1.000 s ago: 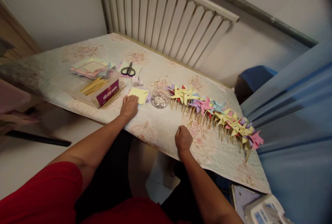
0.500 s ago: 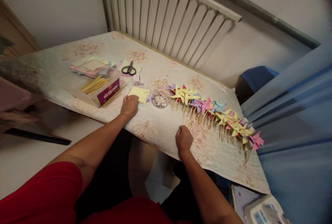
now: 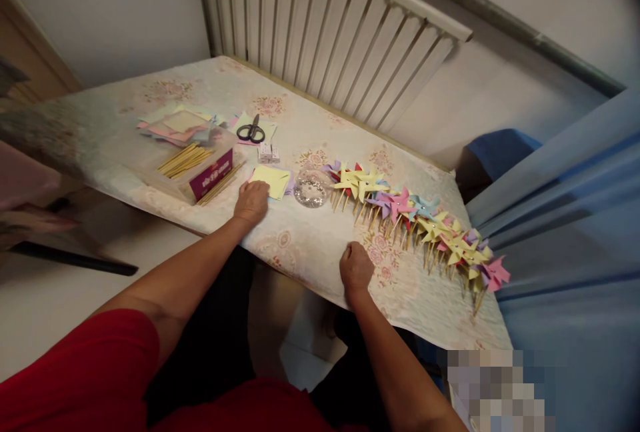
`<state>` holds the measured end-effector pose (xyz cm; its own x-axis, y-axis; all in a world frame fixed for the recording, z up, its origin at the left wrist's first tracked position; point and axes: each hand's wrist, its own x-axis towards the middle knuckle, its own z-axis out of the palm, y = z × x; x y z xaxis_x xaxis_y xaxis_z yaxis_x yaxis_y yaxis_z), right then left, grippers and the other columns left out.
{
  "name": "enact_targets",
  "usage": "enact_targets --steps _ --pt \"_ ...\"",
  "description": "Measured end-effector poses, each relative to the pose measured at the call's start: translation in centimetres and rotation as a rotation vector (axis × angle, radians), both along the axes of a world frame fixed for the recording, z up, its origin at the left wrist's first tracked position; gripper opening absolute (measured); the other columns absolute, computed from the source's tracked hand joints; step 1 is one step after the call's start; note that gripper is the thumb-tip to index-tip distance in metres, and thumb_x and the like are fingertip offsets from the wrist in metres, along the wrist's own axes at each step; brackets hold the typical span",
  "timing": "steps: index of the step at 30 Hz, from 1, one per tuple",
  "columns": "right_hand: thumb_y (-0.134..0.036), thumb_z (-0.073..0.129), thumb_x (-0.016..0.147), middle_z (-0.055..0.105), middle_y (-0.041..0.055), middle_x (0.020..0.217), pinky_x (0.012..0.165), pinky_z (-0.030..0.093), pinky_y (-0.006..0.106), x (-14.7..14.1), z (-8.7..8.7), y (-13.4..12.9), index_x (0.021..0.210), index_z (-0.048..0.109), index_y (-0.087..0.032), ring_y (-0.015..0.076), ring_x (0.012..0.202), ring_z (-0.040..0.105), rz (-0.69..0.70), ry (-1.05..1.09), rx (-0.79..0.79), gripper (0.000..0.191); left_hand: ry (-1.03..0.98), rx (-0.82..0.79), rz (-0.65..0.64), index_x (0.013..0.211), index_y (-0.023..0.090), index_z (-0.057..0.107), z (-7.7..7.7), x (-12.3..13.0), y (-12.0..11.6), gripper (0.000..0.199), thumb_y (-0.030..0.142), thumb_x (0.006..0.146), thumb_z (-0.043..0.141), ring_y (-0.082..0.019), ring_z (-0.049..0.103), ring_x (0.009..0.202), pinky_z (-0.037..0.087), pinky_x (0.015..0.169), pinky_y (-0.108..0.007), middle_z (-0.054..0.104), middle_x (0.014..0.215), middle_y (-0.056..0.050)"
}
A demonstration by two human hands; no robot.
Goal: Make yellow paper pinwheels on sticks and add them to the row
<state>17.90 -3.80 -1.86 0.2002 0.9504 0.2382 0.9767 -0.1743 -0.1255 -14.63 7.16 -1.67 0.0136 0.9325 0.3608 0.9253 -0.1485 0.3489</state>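
My left hand (image 3: 251, 202) rests on the table with its fingers curled in, right against the near-left corner of a stack of yellow paper squares (image 3: 273, 182). Nothing shows in its grip. My right hand (image 3: 357, 267) is a closed fist on the cloth near the front edge, with nothing visible in it. Just right of the paper sits a round clear dish (image 3: 313, 191) of small shiny pieces. Beyond it lies a long row of paper pinwheels (image 3: 397, 204) on sticks, in yellow, pink, purple, blue and red.
A clear box (image 3: 213, 173) with a purple label holds wooden sticks (image 3: 185, 160); more sticks lie beside it. Coloured paper (image 3: 175, 127) lies behind. Black-handled scissors (image 3: 251, 131) rest on paper near small white boxes (image 3: 269, 153). A radiator (image 3: 320, 32) backs the flowered tablecloth (image 3: 295, 272).
Both hands stay where they are on the table. The view has shifted very slightly, and a pixelated patch now covers the object at the lower right.
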Motion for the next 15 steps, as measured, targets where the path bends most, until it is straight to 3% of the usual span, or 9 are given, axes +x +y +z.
enact_targets --steps 15 --pt "-0.021 0.048 0.099 0.064 0.0028 0.083 0.061 0.020 0.030 0.07 -0.24 -0.02 0.094 0.065 -0.018 0.0141 0.070 0.051 0.005 -0.016 0.018 0.018 -0.004 0.007 -0.007 0.108 0.017 0.062 -0.07 0.01 -0.08 0.027 0.014 0.089 0.042 -0.031 0.054 0.119 0.029 0.112 -0.049 0.066 0.117 -0.016"
